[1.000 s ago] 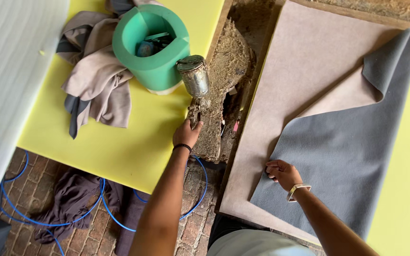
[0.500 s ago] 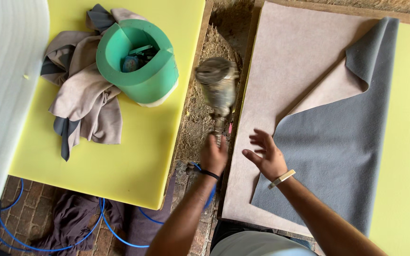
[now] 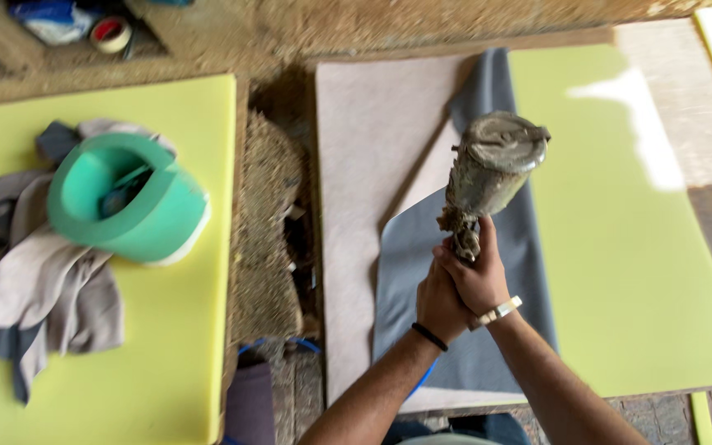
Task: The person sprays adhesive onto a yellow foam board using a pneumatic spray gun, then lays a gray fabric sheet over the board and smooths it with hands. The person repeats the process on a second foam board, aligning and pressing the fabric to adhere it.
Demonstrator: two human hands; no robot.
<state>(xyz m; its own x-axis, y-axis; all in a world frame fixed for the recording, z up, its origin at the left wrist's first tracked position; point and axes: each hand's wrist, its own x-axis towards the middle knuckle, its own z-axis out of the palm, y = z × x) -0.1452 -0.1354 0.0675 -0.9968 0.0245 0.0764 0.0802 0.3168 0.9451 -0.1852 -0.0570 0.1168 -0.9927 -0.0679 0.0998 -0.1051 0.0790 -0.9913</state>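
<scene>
A grimy metal spray gun [image 3: 492,169] with a round cup on top is held upright in front of me, over a grey fabric sheet [image 3: 405,272]. My left hand [image 3: 437,303] and my right hand [image 3: 478,276] are both wrapped around its handle, touching each other. The grey fabric is folded back and shows its pale underside [image 3: 372,165]; it lies partly on a yellow-green foam slab [image 3: 620,247]. A black band is on my left wrist and a metal bracelet on my right.
At the left lies another yellow foam slab [image 3: 166,346] with a green foam ring [image 3: 129,202] and crumpled cloths [image 3: 43,288] on it. A crusted gap [image 3: 269,239] runs between the slabs. A tape roll [image 3: 110,33] sits top left. Blue hose [image 3: 290,342] lies below.
The spray gun has been carried from beside the green ring rightward over the grey fabric. My right hand left the fabric and joined my left on the handle.
</scene>
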